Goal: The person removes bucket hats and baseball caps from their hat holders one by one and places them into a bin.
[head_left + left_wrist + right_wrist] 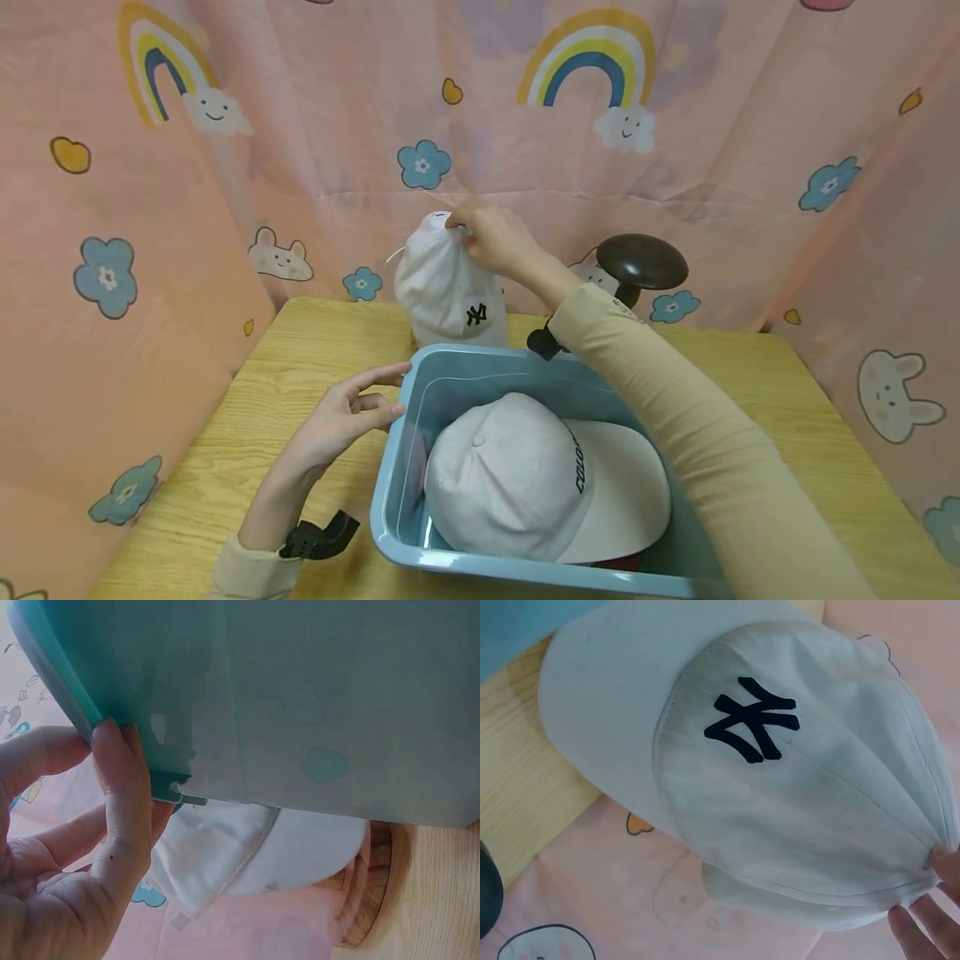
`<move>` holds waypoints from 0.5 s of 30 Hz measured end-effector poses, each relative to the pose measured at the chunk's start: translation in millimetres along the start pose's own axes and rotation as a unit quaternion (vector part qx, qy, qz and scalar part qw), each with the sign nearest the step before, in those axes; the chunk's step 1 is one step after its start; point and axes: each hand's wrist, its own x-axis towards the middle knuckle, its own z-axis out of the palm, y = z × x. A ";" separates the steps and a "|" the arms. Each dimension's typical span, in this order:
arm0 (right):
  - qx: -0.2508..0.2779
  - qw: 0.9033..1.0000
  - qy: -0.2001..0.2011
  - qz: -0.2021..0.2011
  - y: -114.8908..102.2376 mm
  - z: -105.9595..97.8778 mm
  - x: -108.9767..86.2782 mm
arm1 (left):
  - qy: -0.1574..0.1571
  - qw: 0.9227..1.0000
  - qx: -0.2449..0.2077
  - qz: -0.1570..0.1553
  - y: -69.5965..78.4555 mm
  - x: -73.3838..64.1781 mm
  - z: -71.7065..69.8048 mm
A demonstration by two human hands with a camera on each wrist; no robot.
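My right hand (pixel 498 242) pinches the crown top of a white cap with a black NY logo (pixel 453 287), behind the bin. In the right wrist view the crown (pixel 802 772) is gathered into folds at the fingertips, with its brim toward the table. My left hand (pixel 337 425) holds the left rim of a light-blue plastic bin (pixel 442 565) between thumb and fingers. Inside the bin lies a second white cap (pixel 510 483) with dark lettering on its front, brim to the right. Something red shows under that brim, mostly hidden.
A dark brown dome on a stem (pixel 642 260) stands at the back right, partly behind my right arm. In the left wrist view a round wooden base (pixel 367 889) shows by the NY cap. The wooden table (pixel 300 350) meets a pink patterned cloth at its back.
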 end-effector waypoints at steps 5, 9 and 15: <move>0.011 1.000 0.002 0.009 -2.7 -1.2 2.7 | 0.005 1.000 0.001 -0.005 1.3 -1.8 -0.7; 0.014 1.000 0.004 0.006 -6.1 -0.9 6.1 | 0.006 1.000 -0.001 -0.008 2.3 -2.6 -0.9; 0.026 0.999 0.018 0.009 -7.0 -0.3 12.5 | 0.005 1.000 -0.002 -0.009 2.1 -1.6 -0.7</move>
